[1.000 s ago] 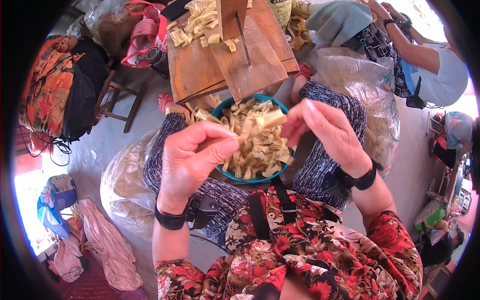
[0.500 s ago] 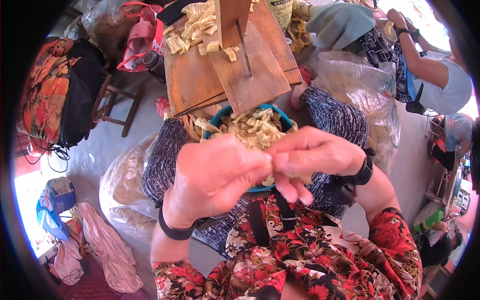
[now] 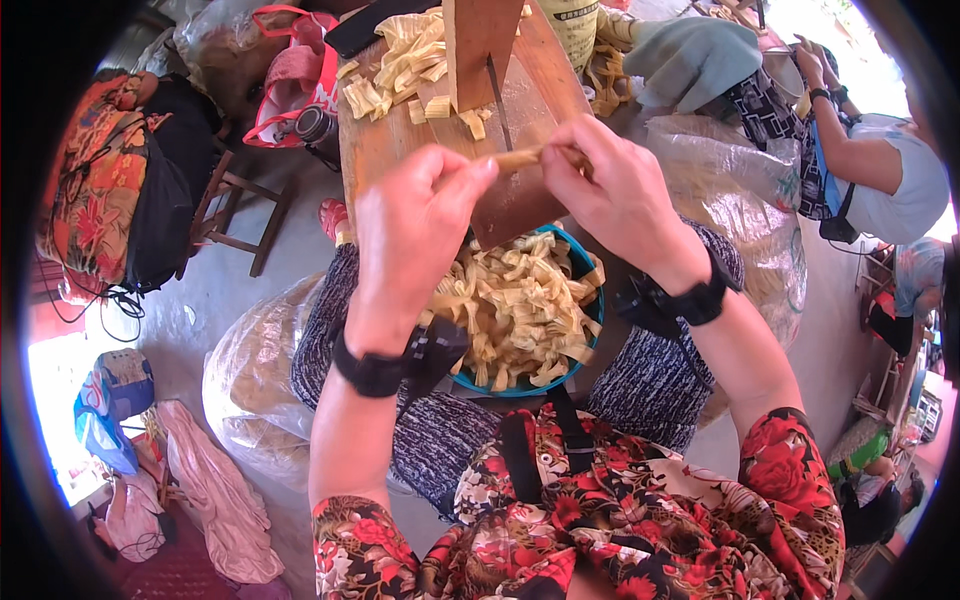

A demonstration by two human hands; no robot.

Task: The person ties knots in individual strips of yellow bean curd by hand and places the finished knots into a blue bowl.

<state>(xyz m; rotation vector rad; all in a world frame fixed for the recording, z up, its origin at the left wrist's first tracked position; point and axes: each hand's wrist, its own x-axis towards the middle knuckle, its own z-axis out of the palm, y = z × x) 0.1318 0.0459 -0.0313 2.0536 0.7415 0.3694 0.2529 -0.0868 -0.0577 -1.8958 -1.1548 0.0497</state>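
Pale-yellow strip [image 3: 518, 160] pinched at opposite ends, between thumb and fingers of left hand [image 3: 412, 222] and right hand [image 3: 622, 192]; judged light, pliant, tearable, best gripped near its ends; similar strips heaped below the hands in blue basin [image 3: 601, 308].

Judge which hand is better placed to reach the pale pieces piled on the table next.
Probably the left hand: it is nearer the piled pieces, left of the upright board. The right hand is farther right. Both pinch one strip, so either must let go.
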